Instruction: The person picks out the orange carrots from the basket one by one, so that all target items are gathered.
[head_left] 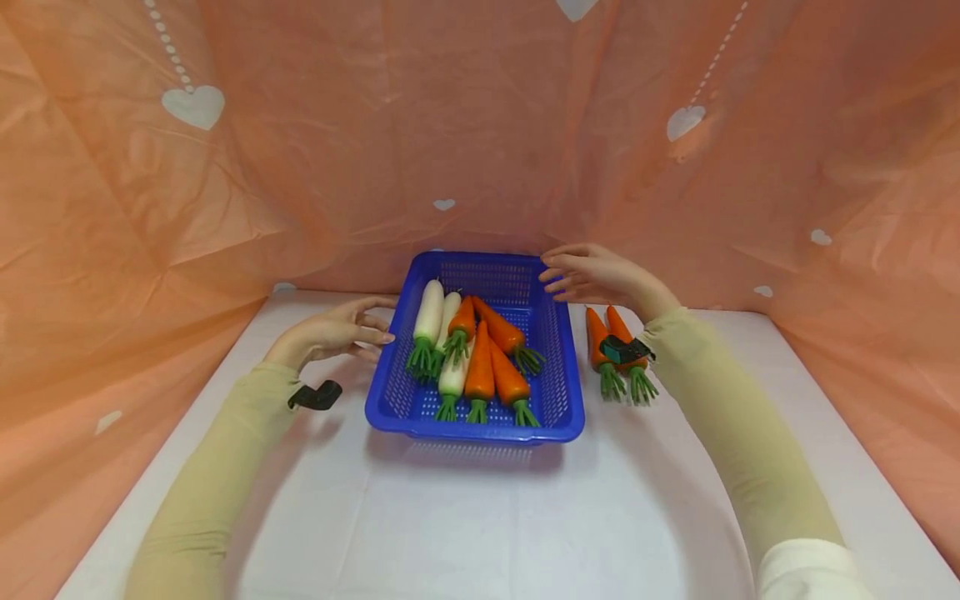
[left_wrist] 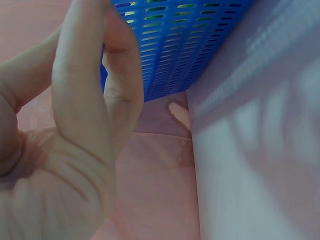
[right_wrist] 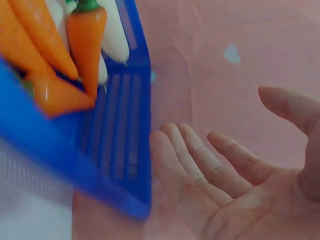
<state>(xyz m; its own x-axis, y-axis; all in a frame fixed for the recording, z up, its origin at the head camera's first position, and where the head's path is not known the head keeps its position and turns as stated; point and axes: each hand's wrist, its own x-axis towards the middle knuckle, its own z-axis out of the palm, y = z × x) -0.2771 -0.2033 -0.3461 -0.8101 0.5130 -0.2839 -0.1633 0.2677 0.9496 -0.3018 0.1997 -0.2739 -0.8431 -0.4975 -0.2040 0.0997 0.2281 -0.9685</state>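
Note:
A blue plastic basket [head_left: 378, 408] holds several orange carrots [head_left: 480, 371] and three white radishes [head_left: 429, 312], all with green stem stubs. My left hand [head_left: 337, 329] is at the basket's left rim, its fingertips right at the edge. In the left wrist view, that hand's fingers [left_wrist: 82, 95] are loosely bent beside the slotted wall [left_wrist: 175, 45]. By the far right corner, my right hand [head_left: 596, 273] has its fingers spread, and nothing is in its palm. The right wrist view shows those fingertips close to the basket's rim [right_wrist: 142, 100].
Two more carrots [head_left: 630, 358] lie on the white table [head_left: 450, 525], right of the basket and partly behind the right wrist's black camera [head_left: 626, 350]. Peach cloth [head_left: 487, 125] with white hearts encloses the back and sides.

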